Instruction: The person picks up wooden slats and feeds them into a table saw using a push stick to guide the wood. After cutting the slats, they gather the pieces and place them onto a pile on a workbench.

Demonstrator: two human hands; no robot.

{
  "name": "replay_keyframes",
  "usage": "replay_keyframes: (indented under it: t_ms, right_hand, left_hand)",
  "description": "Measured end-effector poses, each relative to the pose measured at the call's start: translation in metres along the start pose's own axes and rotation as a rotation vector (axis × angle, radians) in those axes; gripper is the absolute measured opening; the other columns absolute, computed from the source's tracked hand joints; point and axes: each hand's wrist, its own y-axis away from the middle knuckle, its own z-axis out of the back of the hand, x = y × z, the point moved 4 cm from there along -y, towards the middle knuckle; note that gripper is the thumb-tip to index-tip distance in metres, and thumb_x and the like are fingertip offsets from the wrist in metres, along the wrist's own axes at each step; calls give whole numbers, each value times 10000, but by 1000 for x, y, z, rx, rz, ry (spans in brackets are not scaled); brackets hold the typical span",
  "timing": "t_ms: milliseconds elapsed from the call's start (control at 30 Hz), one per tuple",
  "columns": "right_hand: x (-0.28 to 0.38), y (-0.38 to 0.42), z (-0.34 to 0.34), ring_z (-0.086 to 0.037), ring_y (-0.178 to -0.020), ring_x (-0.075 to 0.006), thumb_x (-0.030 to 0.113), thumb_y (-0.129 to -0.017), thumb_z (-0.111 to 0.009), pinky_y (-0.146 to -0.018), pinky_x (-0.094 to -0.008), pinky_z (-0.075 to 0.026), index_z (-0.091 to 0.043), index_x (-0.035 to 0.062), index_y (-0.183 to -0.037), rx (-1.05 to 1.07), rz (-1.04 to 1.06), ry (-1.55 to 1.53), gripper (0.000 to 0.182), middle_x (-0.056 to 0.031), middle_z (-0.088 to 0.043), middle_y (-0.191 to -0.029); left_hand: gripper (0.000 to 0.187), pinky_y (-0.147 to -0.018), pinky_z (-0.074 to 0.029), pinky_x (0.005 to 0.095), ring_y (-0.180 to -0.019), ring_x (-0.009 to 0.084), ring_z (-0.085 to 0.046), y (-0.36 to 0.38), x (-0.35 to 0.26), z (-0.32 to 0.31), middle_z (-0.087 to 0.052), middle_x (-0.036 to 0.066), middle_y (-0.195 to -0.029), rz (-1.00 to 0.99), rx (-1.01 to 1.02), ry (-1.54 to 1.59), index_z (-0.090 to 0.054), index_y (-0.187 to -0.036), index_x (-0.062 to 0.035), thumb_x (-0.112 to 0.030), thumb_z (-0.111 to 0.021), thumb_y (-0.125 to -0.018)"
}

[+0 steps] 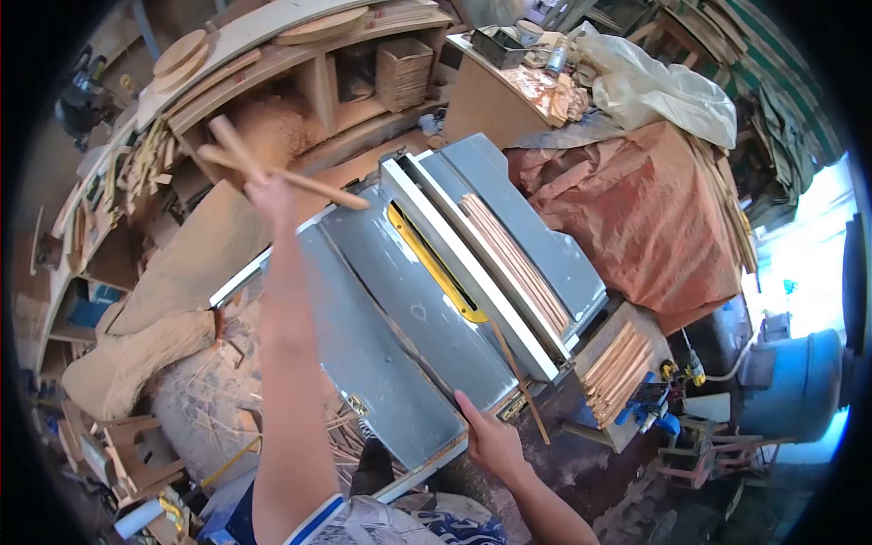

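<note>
My left hand [270, 193] is raised beyond the far left corner of a grey table saw [363, 336], closed round two crossed wooden sticks [322, 189]. The end of one reaches over the saw top. Near the front edge of the saw is my right hand [493, 442], its index finger or thumb stretched toward the surface. A thin wood strip [518, 381] lies beside it, from the yellow insert [436, 263] past the front edge. A long white-edged fence [472, 263] crosses the saw, with several thin strips [513, 263] lying behind it.
A stack of cut strips [618, 372] rests on a stand at the right. Behind are a reddish cover [645, 218], a cluttered bench [490, 100] and curved shelving [318, 91]. A blue tank [790, 386] stands far right; a sawdust-covered hose [145, 359] is at left.
</note>
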Motion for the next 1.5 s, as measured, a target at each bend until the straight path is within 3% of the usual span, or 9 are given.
replay_keyframes:
  t_ms: [133, 200, 267, 433, 567, 767, 900, 1133, 1500]
  right_hand:
    - [-78, 78, -1, -691, -803, -418, 46, -901, -597, -703, -501, -564, -449, 233, -1579, -1, 7, -120, 719, -187, -698, -945]
    - [-120, 118, 16, -696, -823, -428, 35, -891, -596, -732, -491, -569, -501, 186, -1546, -231, 5, -150, 678, -209, -698, -963]
    - [-157, 148, 28, -702, -862, -438, 26, -890, -594, -750, -485, -571, -514, 162, -1534, -138, -31, -144, 663, -223, -705, -1007]
    - [-181, 150, 54, -682, -1013, -484, 32, -904, -598, -864, -497, -549, -490, 120, -1550, -63, 71, -218, 661, -287, -699, -1143]
    - [-206, 166, 57, -665, -1010, -471, 2, -900, -565, -894, -509, -517, -445, 138, -1580, -75, 34, -160, 704, -277, -689, -1106]
    - [-184, 169, 2, -591, -1347, -354, -21, -955, -497, -1135, -380, -425, -404, -5, -1578, 180, 260, -429, 630, -271, -614, -1429]
    - [-122, 181, 3, -523, -1412, -295, -14, -956, -498, -1172, -358, -373, -440, -38, -1550, 493, 383, -492, 597, -235, -557, -1511]
    - [-120, 167, -4, -604, -1264, -274, -13, -946, -524, -1093, -350, -436, -457, -52, -1536, 181, 441, -490, 595, -233, -615, -1423]
    - [-84, 197, -28, -593, -1282, -273, -32, -910, -509, -1092, -340, -429, -459, -73, -1522, 193, 361, -444, 615, -220, -610, -1430]
  left_hand:
    - [317, -683, -530, 382, -811, 221, -656, -31, -63, 209, -681, 125, -1042, -57, -199, 133, -575, -1147, -21, -108, -717, -876]
    - [291, -587, -488, 289, -721, 125, -618, 38, -102, 327, -692, 83, -997, -50, -180, 235, -587, -1177, -50, -117, -714, -924]
    - [211, -469, -402, 224, -573, 61, -553, 116, -137, 430, -680, 17, -846, -82, -202, 172, -595, -1180, -72, -134, -680, -998]
    - [173, -494, -446, 242, -615, 87, -567, 354, -123, 661, -600, 8, -788, -5, -359, -97, -572, -1151, -51, -117, -653, -1012]
    - [243, -584, -530, 270, -692, 160, -653, 550, -105, 759, -631, 47, -821, 22, -591, -204, -549, -1144, -5, -132, -679, -982]
    - [247, -733, -510, 332, -810, 158, -594, 735, -102, 843, -623, 47, -926, 169, -1120, -504, -595, -1064, -10, -156, -729, -918]
    - [275, -753, -532, 339, -816, 184, -631, 748, -73, 917, -666, 81, -939, 276, -1242, -283, -621, -1096, 12, -152, -734, -906]
    - [337, -824, -549, 364, -899, 216, -688, 671, -63, 985, -721, 108, -1002, 264, -1227, -217, -669, -1100, 23, -216, -790, -895]
    - [439, -899, -532, 419, -977, 309, -717, 587, -31, 1053, -751, 156, -1049, 424, -1249, -486, -670, -1182, 9, -309, -770, -896]
